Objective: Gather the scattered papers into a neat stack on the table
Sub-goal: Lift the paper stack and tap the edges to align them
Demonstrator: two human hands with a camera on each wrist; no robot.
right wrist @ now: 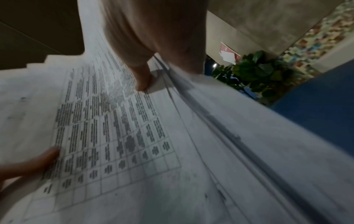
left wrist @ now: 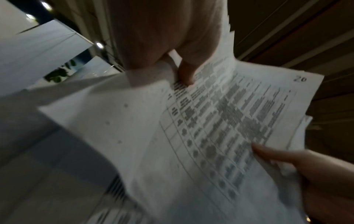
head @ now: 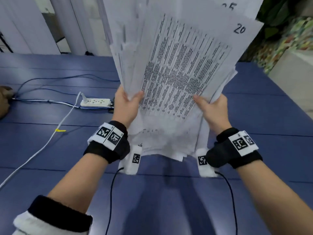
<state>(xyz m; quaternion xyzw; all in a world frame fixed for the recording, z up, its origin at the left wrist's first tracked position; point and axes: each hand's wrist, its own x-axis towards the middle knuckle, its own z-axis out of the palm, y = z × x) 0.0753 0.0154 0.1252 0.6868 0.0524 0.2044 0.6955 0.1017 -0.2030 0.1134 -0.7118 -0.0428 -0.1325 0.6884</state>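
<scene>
A thick, uneven bundle of printed papers is held up on edge above the blue table, its lower edges ragged near the tabletop. The front sheet carries a printed grid and a handwritten "20". My left hand grips the bundle's left side, thumb on the front sheet. My right hand grips the right side the same way. In the left wrist view the left thumb presses the papers. The right wrist view shows the right thumb on the papers, whose sheet edges fan apart.
A white power strip lies left of the hands, with blue cables and a white cable running across the table's left half. A brown object sits at the far left edge. A plant stands beyond the right side.
</scene>
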